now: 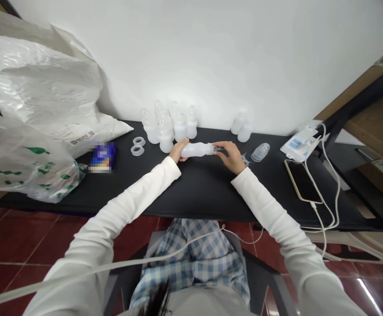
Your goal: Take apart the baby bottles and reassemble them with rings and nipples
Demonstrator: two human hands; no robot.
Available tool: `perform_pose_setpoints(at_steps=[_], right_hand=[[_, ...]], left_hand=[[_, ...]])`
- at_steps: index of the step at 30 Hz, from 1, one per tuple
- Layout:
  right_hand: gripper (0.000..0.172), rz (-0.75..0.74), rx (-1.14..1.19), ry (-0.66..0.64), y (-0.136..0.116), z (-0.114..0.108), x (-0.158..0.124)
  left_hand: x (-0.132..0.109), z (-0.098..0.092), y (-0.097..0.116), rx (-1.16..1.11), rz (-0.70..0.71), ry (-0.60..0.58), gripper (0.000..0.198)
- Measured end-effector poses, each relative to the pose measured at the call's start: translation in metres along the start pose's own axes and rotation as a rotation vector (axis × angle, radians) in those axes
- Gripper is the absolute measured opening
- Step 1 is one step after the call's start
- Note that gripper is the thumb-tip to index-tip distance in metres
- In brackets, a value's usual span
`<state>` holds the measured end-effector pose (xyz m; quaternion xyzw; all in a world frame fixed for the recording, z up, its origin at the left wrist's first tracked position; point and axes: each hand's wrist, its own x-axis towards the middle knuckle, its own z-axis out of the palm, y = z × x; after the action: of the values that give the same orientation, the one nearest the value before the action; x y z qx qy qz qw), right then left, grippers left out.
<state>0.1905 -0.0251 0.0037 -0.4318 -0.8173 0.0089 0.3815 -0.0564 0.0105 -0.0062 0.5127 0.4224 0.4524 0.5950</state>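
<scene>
My left hand (179,150) grips the body of a frosted plastic baby bottle (194,149), which lies sideways above the black table. My right hand (230,156) is at the bottle's neck end, its fingers on a small transparent piece (218,149) that they partly hide. Behind the hands stand several frosted bottles (165,131) with domed tops. Two more (242,127) stand to the right. Two translucent rings (137,145) lie left of my left hand. A stack of transparent cone-shaped pieces (260,152) lies right of my right hand.
The black table (191,193) runs along a white wall (211,57). Large plastic bags (30,149) and a blurred blue package (103,157) sit at left. At right are a smartphone (301,181), white cables (326,188) and a white packet (299,144).
</scene>
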Motion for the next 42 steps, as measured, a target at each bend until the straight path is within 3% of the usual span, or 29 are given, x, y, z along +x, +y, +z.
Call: perform_pose_setpoints(at_steps=[5,7,11,14,19,25,32,37,42], right_hand=[[0.026,-0.012,0.047,0.020,0.001,0.002,-0.002],[0.025,-0.053,0.014,0.037,0.000,0.005,-0.004],[0.028,-0.245,-0.122,0.023,-0.006,0.006,-0.006],[0.036,-0.356,-0.178,0.031,-0.009,0.003,-0.005],[0.021,-0.230,-0.110,0.059,-0.007,0.000,-0.002],[0.021,-0.090,0.035,0.047,-0.004,0.000,-0.002],[0.022,0.039,0.112,0.054,0.001,0.003,-0.004],[0.022,-0.007,0.076,0.053,0.003,0.009,-0.007],[0.018,-0.179,-0.067,0.068,-0.002,0.007,-0.006]], left_hand=[[-0.004,0.001,0.002,0.012,0.019,-0.004,0.053],[-0.004,0.000,0.006,0.018,-0.042,-0.002,0.055],[-0.002,-0.003,0.013,0.054,-0.227,-0.012,0.054],[-0.002,-0.004,0.017,0.045,-0.259,-0.026,0.052],[-0.005,-0.001,0.022,0.004,-0.222,-0.059,0.047],[-0.007,0.002,0.021,-0.011,-0.173,-0.048,0.043],[-0.005,0.000,0.007,0.009,-0.017,-0.028,0.044],[0.000,-0.002,0.005,-0.013,-0.107,0.013,0.044],[0.000,-0.001,0.011,-0.014,-0.192,-0.010,0.047]])
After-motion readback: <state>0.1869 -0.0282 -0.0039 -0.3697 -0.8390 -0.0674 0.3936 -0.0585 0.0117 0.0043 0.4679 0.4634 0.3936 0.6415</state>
